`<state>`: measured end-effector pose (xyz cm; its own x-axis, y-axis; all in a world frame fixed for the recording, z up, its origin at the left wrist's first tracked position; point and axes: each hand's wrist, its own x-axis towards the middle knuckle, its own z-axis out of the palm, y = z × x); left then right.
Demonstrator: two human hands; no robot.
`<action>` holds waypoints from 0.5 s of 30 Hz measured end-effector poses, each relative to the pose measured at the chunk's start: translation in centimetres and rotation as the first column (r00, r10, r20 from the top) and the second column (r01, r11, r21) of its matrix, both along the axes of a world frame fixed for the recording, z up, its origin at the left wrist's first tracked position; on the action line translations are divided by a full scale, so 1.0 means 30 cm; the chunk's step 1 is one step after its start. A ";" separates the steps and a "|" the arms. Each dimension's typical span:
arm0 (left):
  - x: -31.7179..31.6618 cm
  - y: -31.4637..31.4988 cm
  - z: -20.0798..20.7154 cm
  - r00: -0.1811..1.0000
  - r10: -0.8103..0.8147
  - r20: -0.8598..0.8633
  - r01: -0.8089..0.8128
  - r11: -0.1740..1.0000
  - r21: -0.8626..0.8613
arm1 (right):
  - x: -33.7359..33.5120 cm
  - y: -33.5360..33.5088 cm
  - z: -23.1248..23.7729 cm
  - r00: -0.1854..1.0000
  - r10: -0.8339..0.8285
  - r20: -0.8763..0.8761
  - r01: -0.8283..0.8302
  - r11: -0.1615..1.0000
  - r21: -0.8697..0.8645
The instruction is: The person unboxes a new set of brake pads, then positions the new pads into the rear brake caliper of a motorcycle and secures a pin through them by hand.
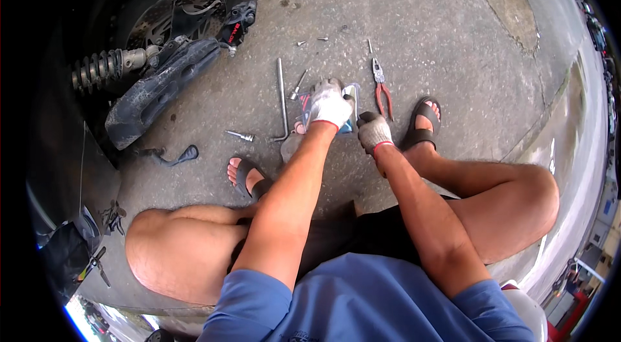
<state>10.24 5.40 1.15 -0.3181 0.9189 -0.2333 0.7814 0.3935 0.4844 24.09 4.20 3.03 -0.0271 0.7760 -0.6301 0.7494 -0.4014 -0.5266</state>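
My left hand (330,103), in a white work glove with a red cuff, lies over a clear plastic package (305,101) with blue and red parts. Its fingers are curled at the package, and the hand hides much of it. Just to the right, my right hand (375,132) is closed in a similar glove with dark fingertips. Whatever it may hold is hidden. Beyond it lie pliers with red handles (382,88), jaws pointing away from me. Left of the package rest an L-shaped wrench (282,96) and a small metal tool with a socket-like end (298,85).
A motorcycle wheel with a brake disc (187,12), a spring shock absorber (107,67) and a dark swingarm (158,93) stand at the left. A socket bit (240,136) lies near my left foot. Small bolts (323,38) lie farther out on the concrete (420,32).
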 end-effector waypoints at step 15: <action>-0.071 0.019 0.026 0.986 0.043 0.159 -0.084 0.963 0.257 | 0.071 0.035 0.142 0.945 -0.043 -0.323 -0.015 0.985 -0.174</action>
<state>8.10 5.96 1.94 -0.3574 0.9332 -0.0366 0.6690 0.2832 0.6872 26.21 5.24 7.28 -0.2421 0.6583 -0.7128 0.5431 -0.5168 -0.6618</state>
